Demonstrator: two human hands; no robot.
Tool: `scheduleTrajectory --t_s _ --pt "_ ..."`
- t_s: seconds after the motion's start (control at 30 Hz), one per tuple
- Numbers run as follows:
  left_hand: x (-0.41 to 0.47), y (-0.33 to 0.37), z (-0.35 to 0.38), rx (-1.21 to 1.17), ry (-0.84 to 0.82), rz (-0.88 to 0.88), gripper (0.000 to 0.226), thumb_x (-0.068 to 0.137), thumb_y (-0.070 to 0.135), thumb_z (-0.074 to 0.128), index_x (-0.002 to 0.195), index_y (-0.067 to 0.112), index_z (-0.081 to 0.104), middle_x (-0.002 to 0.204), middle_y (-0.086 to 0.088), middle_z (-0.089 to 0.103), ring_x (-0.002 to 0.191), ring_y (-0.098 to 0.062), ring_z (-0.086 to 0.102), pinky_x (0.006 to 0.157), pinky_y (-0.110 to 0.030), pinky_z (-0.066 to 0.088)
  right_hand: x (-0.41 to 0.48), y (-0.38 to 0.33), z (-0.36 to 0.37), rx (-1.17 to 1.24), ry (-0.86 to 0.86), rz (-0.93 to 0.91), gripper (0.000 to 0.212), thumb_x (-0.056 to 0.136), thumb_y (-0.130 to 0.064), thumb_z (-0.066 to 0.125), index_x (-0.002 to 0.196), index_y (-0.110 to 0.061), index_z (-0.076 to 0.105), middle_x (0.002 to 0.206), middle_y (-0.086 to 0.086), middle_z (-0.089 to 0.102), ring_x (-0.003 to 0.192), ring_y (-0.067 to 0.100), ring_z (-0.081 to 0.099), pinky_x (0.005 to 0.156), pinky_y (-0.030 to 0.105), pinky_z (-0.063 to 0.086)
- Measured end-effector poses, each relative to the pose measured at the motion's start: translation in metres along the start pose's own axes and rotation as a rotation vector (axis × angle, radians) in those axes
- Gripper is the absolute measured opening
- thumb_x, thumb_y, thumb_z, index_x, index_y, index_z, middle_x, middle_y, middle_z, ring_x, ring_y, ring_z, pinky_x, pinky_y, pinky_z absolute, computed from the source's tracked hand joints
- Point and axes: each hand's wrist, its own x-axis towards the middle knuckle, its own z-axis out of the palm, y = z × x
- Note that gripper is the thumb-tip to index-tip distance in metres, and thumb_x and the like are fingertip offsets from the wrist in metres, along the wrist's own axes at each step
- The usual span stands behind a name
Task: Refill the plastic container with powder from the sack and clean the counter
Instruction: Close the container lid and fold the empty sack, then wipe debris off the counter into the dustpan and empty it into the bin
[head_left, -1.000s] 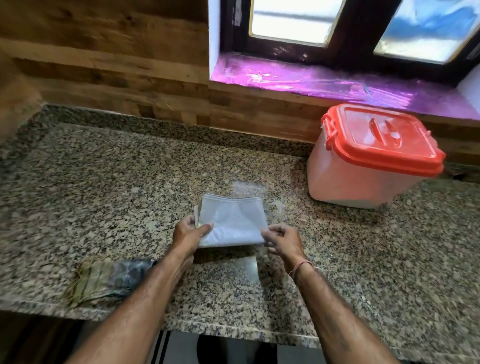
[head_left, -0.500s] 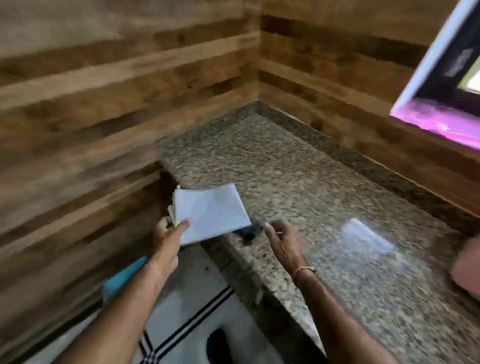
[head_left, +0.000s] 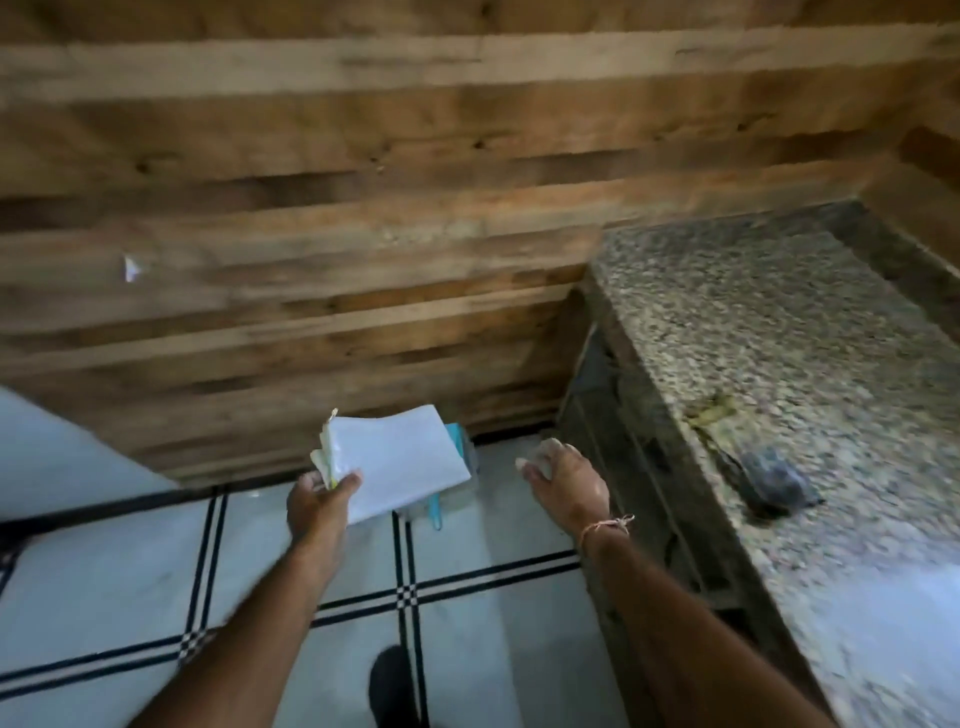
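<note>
My left hand (head_left: 319, 499) grips the folded white sack (head_left: 400, 465) by its left edge, holding it over the tiled floor near the wooden wall. My right hand (head_left: 563, 480) hangs beside it with fingers loosely spread and nothing in it, left of the granite counter (head_left: 810, 364). A dark crumpled cloth (head_left: 774, 480) with a greenish part lies on the counter near its front edge. The plastic container is out of view.
A wooden plank wall (head_left: 363, 208) fills the upper view. A teal and clear object (head_left: 457, 488) sits on the white tiled floor (head_left: 493, 613) at the wall's base, partly behind the sack. Shelving shows under the counter. A dark foot is at the bottom.
The view has swung left from the counter and container to the floor corner. My left hand carried the folded sack off the counter and lower; my right hand let go of it.
</note>
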Motion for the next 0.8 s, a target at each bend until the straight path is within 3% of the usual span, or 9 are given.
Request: scheduleTrajectory --t_s 0.13,0.33,0.5,0.67,0.8 --pt "0.069 -0.032 -0.017 0.064 0.048 -0.053 0.035 0.079 0.025 0.084 0.103 0.007 0.065 0.101 -0.016 0.071 0.086 -0.032 0.067 0.074 -0.038 0.05 0.037 -0.022 0.082 -0.012 -0.125 0.024 0.039 0.094 -0.05 0.058 0.122 -0.023 0.062 0.118 -0.002 0.066 0.104 0.015 0.064 0.088 0.031 0.054" --pt "0.185 -0.1 -0.002 0.162 0.087 -0.085 0.035 0.084 0.022 0.082 0.105 0.001 0.063 0.093 -0.014 0.065 0.072 -0.026 0.056 0.062 -0.031 0.04 0.105 -0.014 0.225 -0.029 -0.293 0.166 0.049 0.091 -0.056 0.062 0.127 -0.024 0.058 0.126 -0.002 0.064 0.116 0.017 0.06 0.099 0.034 0.051" --pt "0.279 -0.178 0.033 0.155 0.106 -0.114 0.034 0.083 0.023 0.083 0.098 0.012 0.055 0.088 -0.006 0.059 0.081 -0.027 0.056 0.075 -0.034 0.043 0.18 0.026 0.348 -0.105 -0.432 0.206 0.062 0.091 -0.055 0.062 0.138 -0.016 0.051 0.134 0.007 0.06 0.124 0.022 0.058 0.103 0.034 0.046" --pt "0.355 -0.26 0.071 0.08 0.098 -0.143 0.031 0.083 0.02 0.084 0.088 0.019 0.053 0.092 -0.005 0.062 0.081 -0.023 0.057 0.075 -0.034 0.047 0.243 0.07 0.46 0.028 -0.489 0.364 0.082 0.088 -0.053 0.068 0.147 -0.003 0.04 0.147 0.017 0.05 0.136 0.032 0.049 0.109 0.037 0.039" --pt "0.393 -0.307 0.095 0.012 0.089 -0.183 0.035 0.084 0.017 0.084 0.079 0.024 0.05 0.083 0.007 0.058 0.078 -0.018 0.06 0.077 -0.034 0.051 0.273 0.089 0.528 0.225 -0.472 0.508 0.088 0.085 -0.05 0.074 0.148 -0.002 0.036 0.146 0.017 0.051 0.133 0.033 0.052 0.107 0.038 0.044"
